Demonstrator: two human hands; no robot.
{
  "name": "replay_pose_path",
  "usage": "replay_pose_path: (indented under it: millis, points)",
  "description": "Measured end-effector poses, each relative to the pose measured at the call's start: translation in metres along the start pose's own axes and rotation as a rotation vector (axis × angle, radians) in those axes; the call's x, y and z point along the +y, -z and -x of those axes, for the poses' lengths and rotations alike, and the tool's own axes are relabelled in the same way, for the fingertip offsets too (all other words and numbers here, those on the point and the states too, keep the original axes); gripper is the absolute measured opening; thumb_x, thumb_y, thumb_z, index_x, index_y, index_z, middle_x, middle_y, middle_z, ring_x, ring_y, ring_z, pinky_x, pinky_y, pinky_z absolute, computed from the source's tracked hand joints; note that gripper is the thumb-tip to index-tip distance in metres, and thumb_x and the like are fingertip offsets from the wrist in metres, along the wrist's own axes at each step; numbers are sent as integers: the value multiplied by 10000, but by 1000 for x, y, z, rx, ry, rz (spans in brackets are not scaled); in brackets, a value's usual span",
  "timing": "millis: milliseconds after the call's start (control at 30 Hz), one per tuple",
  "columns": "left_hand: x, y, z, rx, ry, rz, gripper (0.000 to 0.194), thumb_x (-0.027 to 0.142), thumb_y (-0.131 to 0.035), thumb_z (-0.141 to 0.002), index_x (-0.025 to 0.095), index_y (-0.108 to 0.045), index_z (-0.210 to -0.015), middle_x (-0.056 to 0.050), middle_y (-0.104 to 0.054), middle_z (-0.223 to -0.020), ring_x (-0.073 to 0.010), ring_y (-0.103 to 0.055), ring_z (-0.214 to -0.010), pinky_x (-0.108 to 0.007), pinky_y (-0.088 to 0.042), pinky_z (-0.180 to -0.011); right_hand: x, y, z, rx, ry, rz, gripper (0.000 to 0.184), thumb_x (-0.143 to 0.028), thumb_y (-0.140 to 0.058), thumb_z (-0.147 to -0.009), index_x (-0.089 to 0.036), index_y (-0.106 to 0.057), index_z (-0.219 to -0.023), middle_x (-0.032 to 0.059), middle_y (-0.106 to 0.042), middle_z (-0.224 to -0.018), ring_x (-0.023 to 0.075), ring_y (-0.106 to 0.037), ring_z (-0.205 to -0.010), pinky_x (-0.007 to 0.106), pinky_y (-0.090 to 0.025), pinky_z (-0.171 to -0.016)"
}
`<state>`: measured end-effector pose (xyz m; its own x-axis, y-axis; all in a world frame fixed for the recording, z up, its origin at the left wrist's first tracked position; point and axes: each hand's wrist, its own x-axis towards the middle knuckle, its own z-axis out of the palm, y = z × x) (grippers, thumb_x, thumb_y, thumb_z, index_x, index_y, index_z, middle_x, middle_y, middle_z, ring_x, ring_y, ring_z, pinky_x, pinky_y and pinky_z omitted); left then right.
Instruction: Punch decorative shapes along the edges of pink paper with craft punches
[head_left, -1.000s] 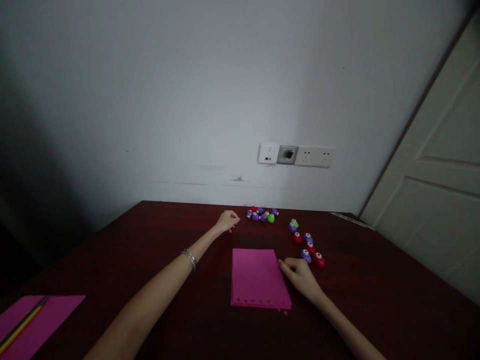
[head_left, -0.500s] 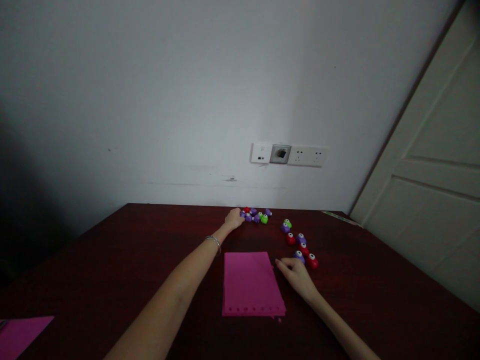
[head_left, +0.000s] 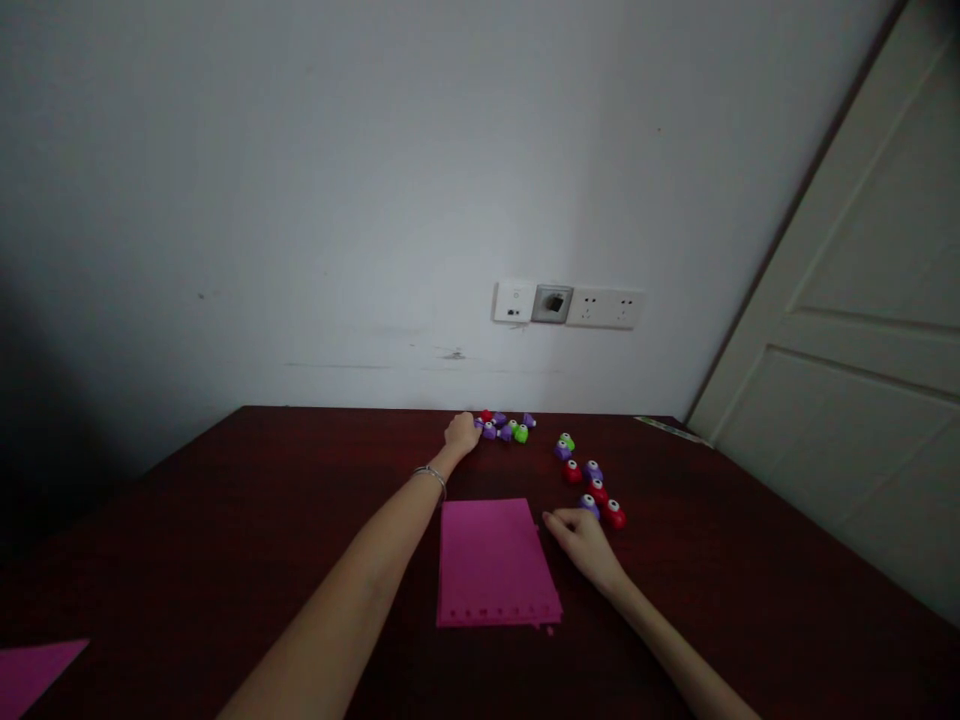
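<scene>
At the far side of the table my left hand, with a bracelet on its wrist, is closed beside a cluster of small toys with eye-like tops. Its knuckles touch or nearly touch the leftmost purple toy; the fingertips are hidden. A red toy and a green toy are in that cluster too. My right hand rests on the table with fingers curled in, and nothing shows in it. Just beyond it are a purple toy and a red toy. Left of it lies a pink paper stack.
The dark red table meets a pale wall with sockets. A white door stands at the right. More pink paper lies at the near left, and a patterned strip at the far right edge.
The view has turned slightly, so everything sits a little further left in the picture. Both hands keep nearly the same places among the toys and paper.
</scene>
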<state>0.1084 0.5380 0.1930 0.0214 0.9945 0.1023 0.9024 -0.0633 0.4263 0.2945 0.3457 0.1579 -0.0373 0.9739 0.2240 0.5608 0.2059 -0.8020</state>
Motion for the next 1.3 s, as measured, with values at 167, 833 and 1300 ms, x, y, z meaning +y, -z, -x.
replay_pose_path:
  millis: [167, 833, 1300]
  points:
    - [-3, 3, 1, -12, -24, -12, 232, 310, -497, -795, 189, -612, -955, -108, -620, -1041, -219, -581, -952, -280, -443, -744, -1, 1, 0, 0, 10, 3, 389, -398, -405, -753, -213, -215, -468, -58, -219, -464, 84, -224, -467, 245, -174, -453]
    - [6, 9, 8, 54, 42, 131, 291, 356, -550, -759, 148, -630, -945, -159, -621, -1025, -258, -582, -951, -298, -437, -724, -3, 2, 0, -2, 20, 28, 373, -351, -404, -753, -210, -220, -461, -57, -224, -464, 82, -237, -461, 241, -191, -455]
    - [-6, 71, 81, -35, -137, 578, 347, 410, -508, -768, 156, -652, -956, -43, -674, -810, -117, -593, -667, -166, -412, -467, -10, 3, 3, -4, 32, 28, 379, -383, -405, -750, -211, -240, -455, -59, -242, -446, 83, -251, -448, 234, -205, -444]
